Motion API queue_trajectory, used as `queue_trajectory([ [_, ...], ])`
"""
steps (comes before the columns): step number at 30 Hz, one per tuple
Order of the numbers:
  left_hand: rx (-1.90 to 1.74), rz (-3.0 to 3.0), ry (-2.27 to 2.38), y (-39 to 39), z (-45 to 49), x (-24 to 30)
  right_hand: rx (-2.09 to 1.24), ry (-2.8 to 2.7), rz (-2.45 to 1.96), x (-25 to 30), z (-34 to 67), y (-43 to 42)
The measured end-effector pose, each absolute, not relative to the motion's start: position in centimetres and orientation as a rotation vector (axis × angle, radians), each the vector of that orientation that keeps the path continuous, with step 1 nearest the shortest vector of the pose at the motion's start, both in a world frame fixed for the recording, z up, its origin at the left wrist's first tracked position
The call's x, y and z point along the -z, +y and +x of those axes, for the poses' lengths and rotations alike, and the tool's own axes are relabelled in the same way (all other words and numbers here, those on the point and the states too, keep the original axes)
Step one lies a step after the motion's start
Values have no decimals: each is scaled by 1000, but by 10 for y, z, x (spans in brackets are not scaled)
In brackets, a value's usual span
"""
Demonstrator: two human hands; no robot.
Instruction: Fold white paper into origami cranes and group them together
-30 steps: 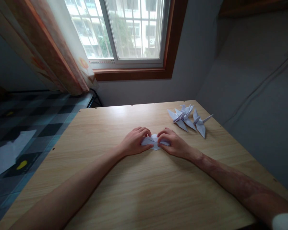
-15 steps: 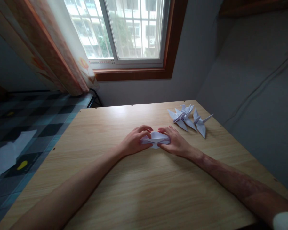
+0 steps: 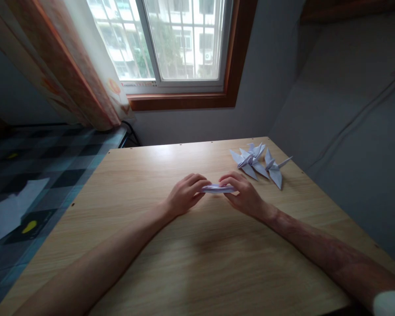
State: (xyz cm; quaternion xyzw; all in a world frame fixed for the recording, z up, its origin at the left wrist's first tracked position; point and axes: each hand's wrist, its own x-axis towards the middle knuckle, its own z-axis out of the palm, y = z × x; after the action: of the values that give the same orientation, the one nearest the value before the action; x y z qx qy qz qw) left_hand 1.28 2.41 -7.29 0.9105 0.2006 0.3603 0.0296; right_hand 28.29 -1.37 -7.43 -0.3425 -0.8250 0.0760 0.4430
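A small folded piece of white paper [image 3: 217, 188] is lifted just above the wooden table [image 3: 171, 263], seen edge-on as a flat strip. My left hand [image 3: 184, 195] pinches its left end and my right hand [image 3: 242, 193] pinches its right end, fingers curled round it. Both forearms reach in from the bottom corners of the view.
Several finished white paper cranes [image 3: 258, 163] lie at the table's far right. A window [image 3: 181, 44] with a wooden sill is straight ahead, an orange curtain [image 3: 69, 66] at its left. A checked cloth [image 3: 36, 175] with a white sheet lies left of the table. Grey walls close the right side.
The paper was pressed flat on the table under both hands; it has since been picked up and turned so it now shows edge-on between my fingers.
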Motion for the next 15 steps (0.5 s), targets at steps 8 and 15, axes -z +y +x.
queue_trajectory([
  [8, -888, 2954, 809, 26, 12, 73, -194, -2278, -877, 76, 291, -10],
  [15, -714, 2829, 795, 28, 13, 68, -178, -2335, -845, 79, 292, -10],
])
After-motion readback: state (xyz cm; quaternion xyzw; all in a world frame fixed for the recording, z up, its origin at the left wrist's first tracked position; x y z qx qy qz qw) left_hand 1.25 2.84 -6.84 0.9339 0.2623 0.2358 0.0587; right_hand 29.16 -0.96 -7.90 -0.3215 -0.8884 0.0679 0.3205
